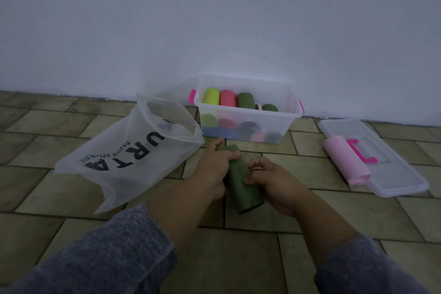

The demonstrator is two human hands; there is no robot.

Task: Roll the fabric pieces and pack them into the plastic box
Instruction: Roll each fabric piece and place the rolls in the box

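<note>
Both hands clamp the dark green fabric roll [241, 181] on the floor [238, 258]: left hand [213, 166] curled around its far end, right hand [274, 181] pinching its side. Plastic box [248, 124] sits open against the wall, rolls inside. Bag [133, 153] just left, lid [391, 169] well right, bare tiles between.

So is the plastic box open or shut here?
Open: the plastic box has no cover, rolls show above its rim, and its lid lies on the floor to its right.
</note>
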